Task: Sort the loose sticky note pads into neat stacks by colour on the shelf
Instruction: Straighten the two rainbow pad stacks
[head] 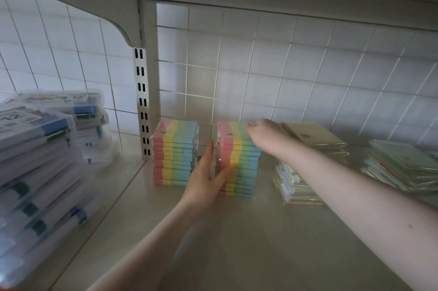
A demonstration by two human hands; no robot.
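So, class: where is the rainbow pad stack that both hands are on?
In the head view, centre shelf: that rainbow stack stands right of its twin stack, with the yellow pads on its other side.

Head view, close, down onto shelf

Clear marker cases piled left of slotted upright

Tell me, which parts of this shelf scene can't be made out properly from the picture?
All in the head view:
- Low multicoloured pile: its right part is hidden by the right forearm.
- Green pads: cut off by the right edge.
- Marker cases: cut off by the left edge; label print too small beyond "12".
- Left hand: motion-blurred, so finger contact with the second striped stack is unclear.
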